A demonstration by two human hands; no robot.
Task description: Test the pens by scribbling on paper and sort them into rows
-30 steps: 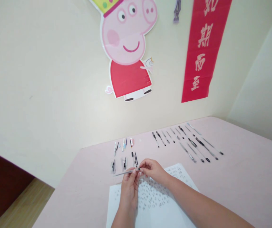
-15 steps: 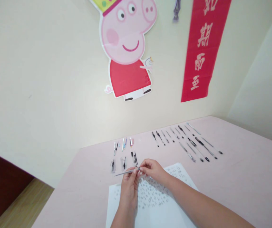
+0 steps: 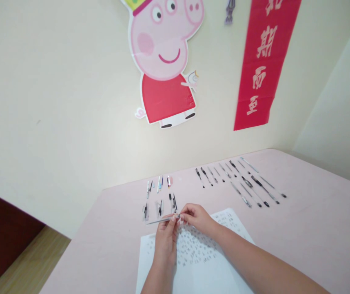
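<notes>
My left hand (image 3: 166, 237) is closed around a slim clear pen (image 3: 158, 221), which points out to the left. At the pen's right end, the fingertips of my right hand (image 3: 195, 216) are pinched together, touching or very near it; what small part lies in them is too small to make out. Both hands are over a white sheet of paper (image 3: 205, 277) covered in rows of handwritten characters. Just beyond my hands lie a black pen cap (image 3: 170, 197) and several thin dark pen parts (image 3: 175, 201).
Clear packets with dark pieces (image 3: 159, 208) and small white and blue pens (image 3: 147, 189) lie at the back left. At the back right, several pens, refills and caps (image 3: 263, 190) are in two rows. A wall with a pig cutout (image 3: 167, 96) and red banner (image 3: 259, 77) borders the pink table (image 3: 315, 228).
The hands and the pen hold nearly the same pose. The camera view has shifted slightly, and the pen lies a little flatter.
</notes>
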